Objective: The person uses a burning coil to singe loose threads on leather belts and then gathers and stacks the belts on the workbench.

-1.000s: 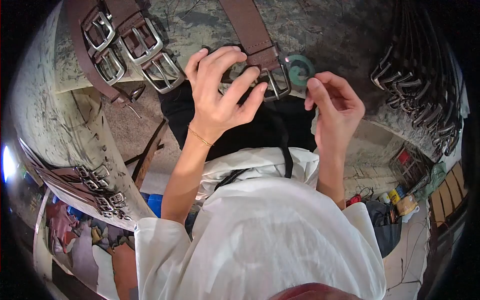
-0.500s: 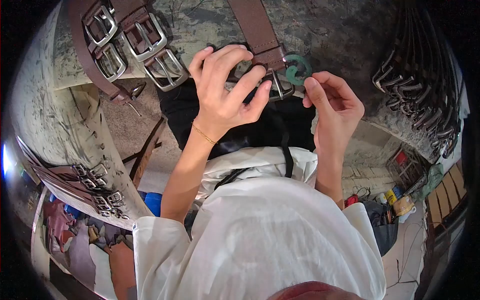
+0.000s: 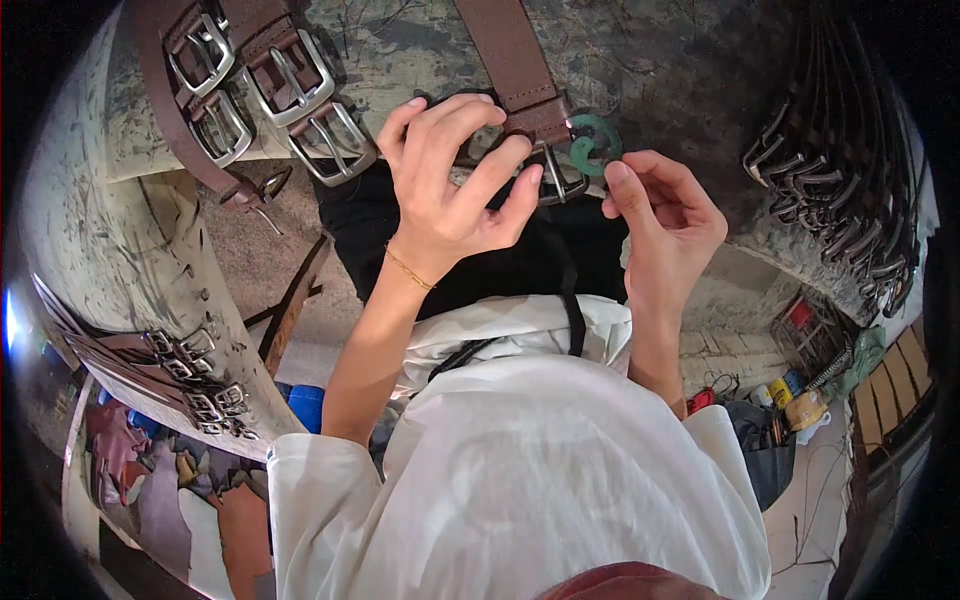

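Observation:
A brown leather belt (image 3: 508,50) lies on the work surface, its stitched buckle end toward me. Its silver buckle (image 3: 562,183) hangs at the surface's near edge. My left hand (image 3: 448,170) is over the left side of this end, fingers curved and apart, fingertips close to the strap and buckle; whether they touch is unclear. My right hand (image 3: 672,208) pinches a green curled, hook-shaped piece (image 3: 608,128) between thumb and fingers. The far tip of that piece is at the right edge of the belt's stitched fold, where a small bright spot shows.
More brown belts with silver buckles (image 3: 290,90) lie at the upper left. Many dark straps with buckles (image 3: 830,190) hang at the right. Another bundle of buckled belts (image 3: 200,375) rests at lower left. Leather scraps (image 3: 170,500) and a wire crate (image 3: 805,325) are below.
The green curled piece has shifted and turned slightly at the belt's edge, with my right hand moving a little down. My left hand stays nearly in place.

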The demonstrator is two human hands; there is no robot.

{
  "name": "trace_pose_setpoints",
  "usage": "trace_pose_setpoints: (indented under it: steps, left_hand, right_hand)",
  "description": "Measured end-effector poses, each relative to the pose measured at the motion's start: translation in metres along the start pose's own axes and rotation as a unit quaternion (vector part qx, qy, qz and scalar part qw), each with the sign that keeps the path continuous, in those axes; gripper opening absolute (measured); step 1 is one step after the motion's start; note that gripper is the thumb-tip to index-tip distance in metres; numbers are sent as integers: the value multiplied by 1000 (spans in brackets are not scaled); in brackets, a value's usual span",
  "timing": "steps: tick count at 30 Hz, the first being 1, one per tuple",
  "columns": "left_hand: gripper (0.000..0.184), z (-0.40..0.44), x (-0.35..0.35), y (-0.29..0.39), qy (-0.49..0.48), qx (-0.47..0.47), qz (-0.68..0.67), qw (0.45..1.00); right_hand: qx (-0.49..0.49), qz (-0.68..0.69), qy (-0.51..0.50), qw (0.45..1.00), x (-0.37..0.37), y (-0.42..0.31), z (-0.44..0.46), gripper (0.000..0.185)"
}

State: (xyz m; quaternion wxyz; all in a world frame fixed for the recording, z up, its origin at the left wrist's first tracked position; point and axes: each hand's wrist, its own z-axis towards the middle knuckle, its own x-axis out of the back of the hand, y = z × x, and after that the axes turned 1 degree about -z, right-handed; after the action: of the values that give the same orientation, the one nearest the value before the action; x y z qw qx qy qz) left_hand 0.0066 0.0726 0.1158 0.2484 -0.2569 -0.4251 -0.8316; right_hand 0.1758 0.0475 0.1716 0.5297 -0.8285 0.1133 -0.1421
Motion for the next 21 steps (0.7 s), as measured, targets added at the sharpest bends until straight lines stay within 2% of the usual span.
trace_pose_setpoints:
  steps: [6, 9, 11, 17, 18, 21]
  left_hand:
    - [19, 0, 0, 1, -11, -4, 13, 1000]
    - [26, 4, 3, 7, -48, -6, 46, 998]
    - [37, 10, 7, 14, -110, 11, 88, 990]
    - [44, 28, 17, 30, -203, 6, 142, 969]
    - [44, 29, 18, 29, -201, 2, 145, 969]
    - [39, 26, 19, 17, -111, 13, 12, 994]
  right_hand:
    - [42, 46, 36, 997, 13, 7, -4, 14]
    - [43, 90, 76, 992, 24, 10, -7, 13]
    - [64, 114, 79, 988, 33, 11, -10, 12]
    - [101, 155, 82, 979, 57, 16, -17, 11]
    - [105, 159, 83, 978, 60, 15, -18, 11]
    - [103, 181, 92, 974, 69, 15, -22, 11]
